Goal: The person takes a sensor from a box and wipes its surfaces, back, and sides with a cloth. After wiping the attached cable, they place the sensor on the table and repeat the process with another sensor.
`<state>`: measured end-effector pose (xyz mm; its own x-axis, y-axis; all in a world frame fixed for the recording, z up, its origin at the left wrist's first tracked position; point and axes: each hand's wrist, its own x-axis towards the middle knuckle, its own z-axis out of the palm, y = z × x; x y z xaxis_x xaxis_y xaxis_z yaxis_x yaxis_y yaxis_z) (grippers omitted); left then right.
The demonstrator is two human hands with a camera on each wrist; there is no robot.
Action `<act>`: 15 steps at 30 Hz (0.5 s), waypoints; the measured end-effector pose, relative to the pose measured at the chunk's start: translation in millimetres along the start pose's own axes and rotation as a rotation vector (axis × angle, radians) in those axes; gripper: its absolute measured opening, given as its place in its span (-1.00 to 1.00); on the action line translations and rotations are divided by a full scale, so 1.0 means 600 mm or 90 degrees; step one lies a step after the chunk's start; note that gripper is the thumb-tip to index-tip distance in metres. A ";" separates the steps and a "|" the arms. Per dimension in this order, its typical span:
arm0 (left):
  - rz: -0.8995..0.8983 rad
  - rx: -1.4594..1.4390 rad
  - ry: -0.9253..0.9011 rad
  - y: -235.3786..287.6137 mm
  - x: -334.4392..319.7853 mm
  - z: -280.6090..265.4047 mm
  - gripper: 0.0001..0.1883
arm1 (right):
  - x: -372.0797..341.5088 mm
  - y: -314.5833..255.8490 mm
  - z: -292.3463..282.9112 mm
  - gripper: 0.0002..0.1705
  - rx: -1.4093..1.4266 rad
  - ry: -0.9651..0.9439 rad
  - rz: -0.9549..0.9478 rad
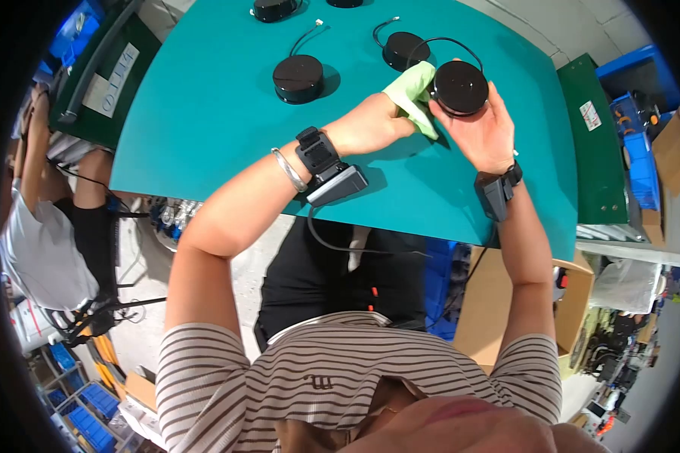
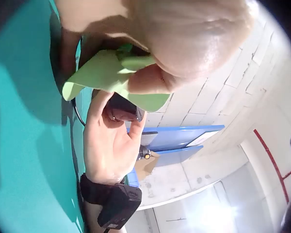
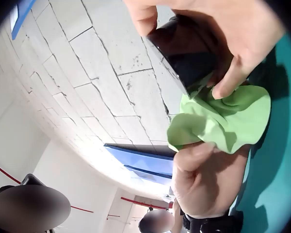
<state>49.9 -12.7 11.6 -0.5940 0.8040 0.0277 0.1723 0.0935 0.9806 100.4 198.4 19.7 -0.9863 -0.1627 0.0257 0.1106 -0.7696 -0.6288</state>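
My right hand (image 1: 482, 136) holds a round, glossy black puck-shaped device (image 1: 461, 88) with a thin black cable, raised over the green table. Beside it, my left hand (image 1: 372, 124) pinches a light green cloth (image 1: 412, 90) right at the device's edge. In the right wrist view the right fingers curl round the sides of the device (image 3: 184, 53). There the cloth (image 3: 223, 116) hangs between it and my left hand (image 3: 208, 179). The left wrist view shows the left thumb pressed on the cloth (image 2: 106, 75), which partly hides the device (image 2: 123, 109).
Similar black round devices with cables lie farther back on the green table (image 1: 204, 128), one at centre (image 1: 298, 78) and another (image 1: 406, 50) behind the cloth. Green cabinets (image 1: 601, 143) flank both sides. A cardboard box (image 1: 476, 302) stands below the front edge. Another person (image 1: 49, 249) sits at left.
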 end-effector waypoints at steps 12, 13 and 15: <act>0.073 0.036 0.179 -0.011 -0.001 -0.014 -0.60 | 0.010 -0.002 -0.021 -0.42 -0.080 0.041 -0.016; 0.073 0.042 0.173 -0.012 0.000 -0.016 -0.60 | 0.008 0.000 -0.017 -0.42 -0.075 0.041 -0.023; 0.185 0.121 0.219 -0.013 0.002 -0.016 -0.60 | 0.005 0.004 -0.004 -0.41 -0.145 0.081 -0.004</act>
<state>40.4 -18.1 6.1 -0.7196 0.5753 0.3890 0.4912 0.0256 0.8707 97.6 197.5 16.4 -0.9960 -0.0675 -0.0588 0.0878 -0.6087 -0.7885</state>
